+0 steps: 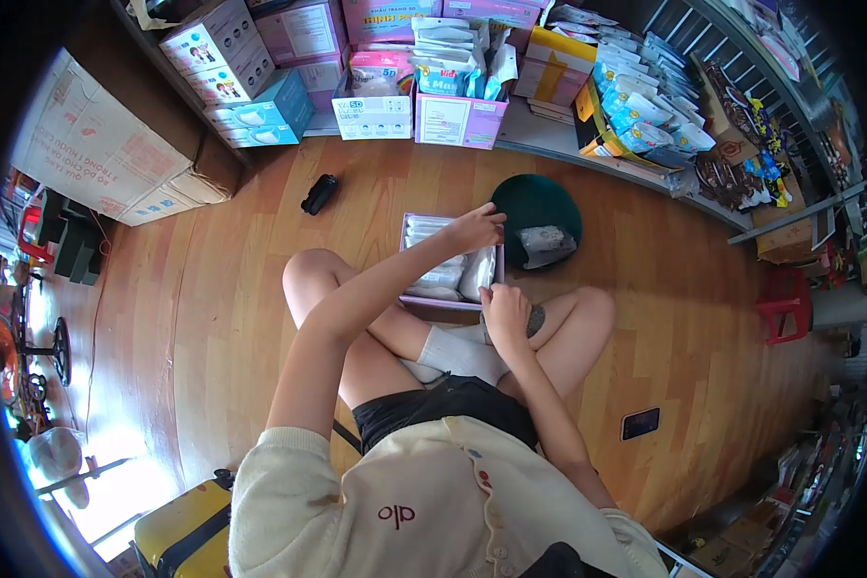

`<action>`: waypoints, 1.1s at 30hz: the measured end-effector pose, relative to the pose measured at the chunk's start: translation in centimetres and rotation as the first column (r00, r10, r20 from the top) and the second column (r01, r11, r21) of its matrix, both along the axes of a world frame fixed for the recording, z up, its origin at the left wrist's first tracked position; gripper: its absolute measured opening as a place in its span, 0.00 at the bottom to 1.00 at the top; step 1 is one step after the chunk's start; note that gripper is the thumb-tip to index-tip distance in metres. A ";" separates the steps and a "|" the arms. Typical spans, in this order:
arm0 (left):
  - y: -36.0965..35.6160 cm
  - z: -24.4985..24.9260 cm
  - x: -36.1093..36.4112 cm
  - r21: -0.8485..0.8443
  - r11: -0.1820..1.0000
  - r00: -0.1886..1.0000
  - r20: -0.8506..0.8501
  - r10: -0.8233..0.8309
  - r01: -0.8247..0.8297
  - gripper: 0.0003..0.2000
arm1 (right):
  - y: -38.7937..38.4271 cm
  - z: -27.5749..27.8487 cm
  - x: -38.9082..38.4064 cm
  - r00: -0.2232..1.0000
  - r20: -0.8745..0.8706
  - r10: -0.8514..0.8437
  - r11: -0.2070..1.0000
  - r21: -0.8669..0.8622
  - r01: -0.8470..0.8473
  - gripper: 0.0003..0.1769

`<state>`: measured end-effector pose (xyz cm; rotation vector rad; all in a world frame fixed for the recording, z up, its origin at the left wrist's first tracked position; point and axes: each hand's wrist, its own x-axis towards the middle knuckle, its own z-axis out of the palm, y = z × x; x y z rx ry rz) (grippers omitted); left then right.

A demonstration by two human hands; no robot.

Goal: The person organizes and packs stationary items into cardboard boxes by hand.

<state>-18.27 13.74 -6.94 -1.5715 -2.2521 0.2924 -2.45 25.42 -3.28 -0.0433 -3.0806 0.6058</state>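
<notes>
A lilac-edged box (404, 241) full of white packs stands on the floor before my crossed legs. Over its far right corner is my left hand (477, 229), fingers curled at the rim. My right hand (506, 313) is closed at the near right corner, its thumb pointing up. A white plastic-wrapped pack (477, 274) lies along the box's right side, between my hands. What the fingers grip is too small to tell. Touching or very near the box's right side is a dark green round stool or lid (538, 207), with a clear-wrapped pack (547, 245) on it.
A black object (319, 194) lies on the floor at the far left, a phone (641, 424) at the near right. Shelves with mask boxes (456, 120) and packets (636, 106) line the back. A large carton (106, 144) and red stool (785, 306) stand at the sides.
</notes>
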 end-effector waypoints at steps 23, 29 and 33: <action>4.9 -4.8 10.7 -0.031 0.243 -0.096 0.961 -0.258 -0.970 0.33 | 0.1 -1.3 0.6 0.938 -0.347 -0.011 0.996 -0.092 -0.023 0.09; 5.1 -5.6 10.2 0.009 0.224 -0.045 0.971 -0.234 -0.975 0.38 | 0.3 -1.1 -0.1 0.995 -0.058 -0.085 0.995 -0.065 0.082 0.11; 4.7 -5.5 10.3 0.006 0.237 -0.070 0.948 -0.311 -0.971 0.39 | 0.9 -0.6 -0.3 0.992 0.121 -0.023 1.000 -0.009 0.024 0.11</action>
